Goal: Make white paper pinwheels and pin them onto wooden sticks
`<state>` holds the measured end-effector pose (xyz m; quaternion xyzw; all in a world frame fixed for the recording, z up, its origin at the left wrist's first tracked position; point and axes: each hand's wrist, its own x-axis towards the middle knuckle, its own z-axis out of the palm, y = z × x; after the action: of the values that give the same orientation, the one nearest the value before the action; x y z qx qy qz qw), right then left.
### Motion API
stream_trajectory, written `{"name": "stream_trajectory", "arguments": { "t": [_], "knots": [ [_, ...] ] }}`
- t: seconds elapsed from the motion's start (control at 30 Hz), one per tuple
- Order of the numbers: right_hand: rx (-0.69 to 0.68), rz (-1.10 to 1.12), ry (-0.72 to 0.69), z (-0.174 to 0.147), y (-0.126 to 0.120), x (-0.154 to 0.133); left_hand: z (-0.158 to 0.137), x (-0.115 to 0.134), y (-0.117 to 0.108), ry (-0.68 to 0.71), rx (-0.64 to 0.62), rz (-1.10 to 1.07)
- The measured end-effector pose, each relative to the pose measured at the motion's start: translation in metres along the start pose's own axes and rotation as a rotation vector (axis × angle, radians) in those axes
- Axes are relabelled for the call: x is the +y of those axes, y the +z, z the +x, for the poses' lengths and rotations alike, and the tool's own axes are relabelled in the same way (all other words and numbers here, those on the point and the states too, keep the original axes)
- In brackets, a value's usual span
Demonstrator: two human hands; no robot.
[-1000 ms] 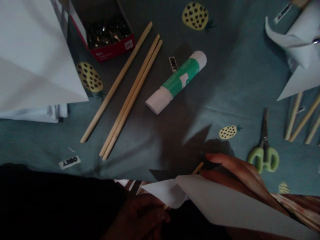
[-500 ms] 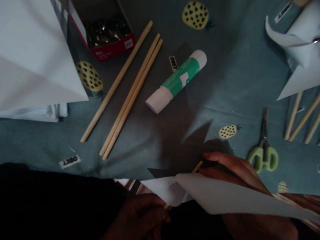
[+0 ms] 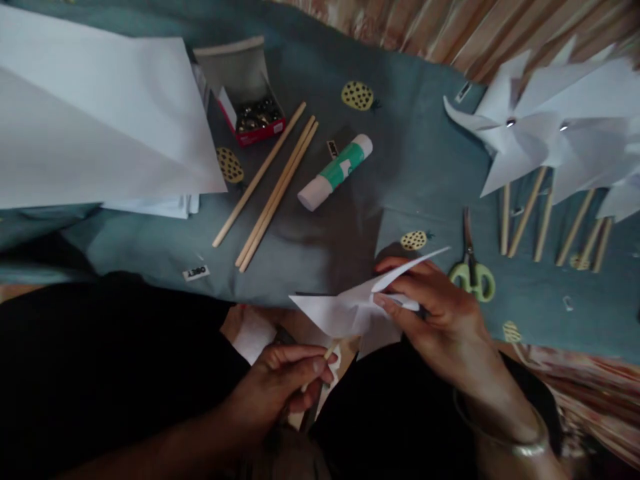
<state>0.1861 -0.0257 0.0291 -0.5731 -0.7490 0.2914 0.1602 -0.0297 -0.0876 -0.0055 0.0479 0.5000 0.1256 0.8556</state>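
Note:
Between my hands, over my lap at the table's front edge, is a white paper pinwheel (image 3: 345,308). My left hand (image 3: 285,380) is closed around a thin wooden stick (image 3: 330,349) that runs up toward the underside of the paper. Where stick and paper meet is hidden. My right hand (image 3: 430,307) pinches the pinwheel's folded blades near the middle, thumb in front and fingers behind. Just beyond that hand lies a pair of green-handled scissors (image 3: 471,267) on the cloth.
A glue stick (image 3: 337,172), several loose wooden sticks (image 3: 260,175) and an open red box of metal pins (image 3: 256,121) lie ahead. White paper sheets (image 3: 110,120) are stacked at left. Several paper pinwheels on sticks (image 3: 520,120) rest at right, on the green tablecloth (image 3: 415,153).
The view has pulled back, showing more of the table. My right hand has come round to the front of the pinwheel and pinches its centre; the pinwheel has turned. My left hand still holds the stick.

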Motion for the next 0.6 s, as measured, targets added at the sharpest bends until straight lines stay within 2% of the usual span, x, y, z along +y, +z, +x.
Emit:
{"name": "stream_trajectory", "arguments": {
  "t": [0.17, 0.33, 0.5, 0.6],
  "knots": [
    [-0.036, 0.11, 0.015, 0.008, -0.001, 0.006, 0.002, -0.003, 0.0, 0.189, -0.029, -0.014],
    [-0.125, 0.221, 0.03, 0.018, -0.003, 0.013, 0.004, -0.006, 0.0, 0.23, -0.021, -0.039],
    [-0.199, 0.146, 0.003, 0.03, -0.01, 0.012, 0.005, -0.009, -0.003, 0.3, -0.027, 0.003],
    [-0.281, 0.116, 0.044, 0.036, -0.015, 0.011, 0.007, -0.011, -0.005, 0.346, -0.071, 0.003]
  ]
}}
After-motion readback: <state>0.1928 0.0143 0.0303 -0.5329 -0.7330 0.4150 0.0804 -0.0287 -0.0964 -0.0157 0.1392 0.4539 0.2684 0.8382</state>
